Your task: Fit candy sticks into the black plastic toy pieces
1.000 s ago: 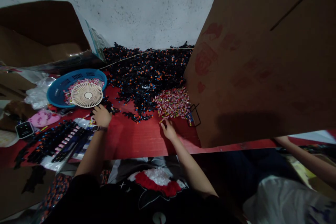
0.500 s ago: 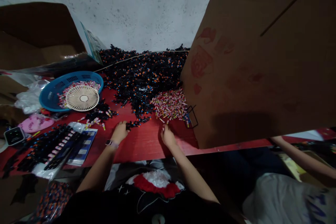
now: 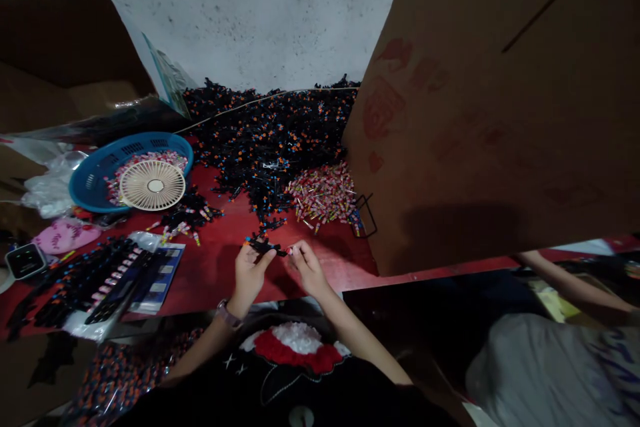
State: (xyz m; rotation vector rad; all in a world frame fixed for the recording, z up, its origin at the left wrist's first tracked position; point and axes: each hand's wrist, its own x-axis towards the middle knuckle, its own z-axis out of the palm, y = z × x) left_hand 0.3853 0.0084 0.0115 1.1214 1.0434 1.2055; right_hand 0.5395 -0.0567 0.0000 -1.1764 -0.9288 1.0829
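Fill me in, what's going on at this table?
A person pinches a small black cluster of parts between their left hand and right hand, just above a red table. Beyond lie a large black heap of similar parts and a pink-and-white pile. A co-worker's arm shows at right.

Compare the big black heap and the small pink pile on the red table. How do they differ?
The black heap is far larger than the pink pile. The black heap is dark, flecked orange and blue; the pink pile is pale pink and white. Both lie loose on the red table.
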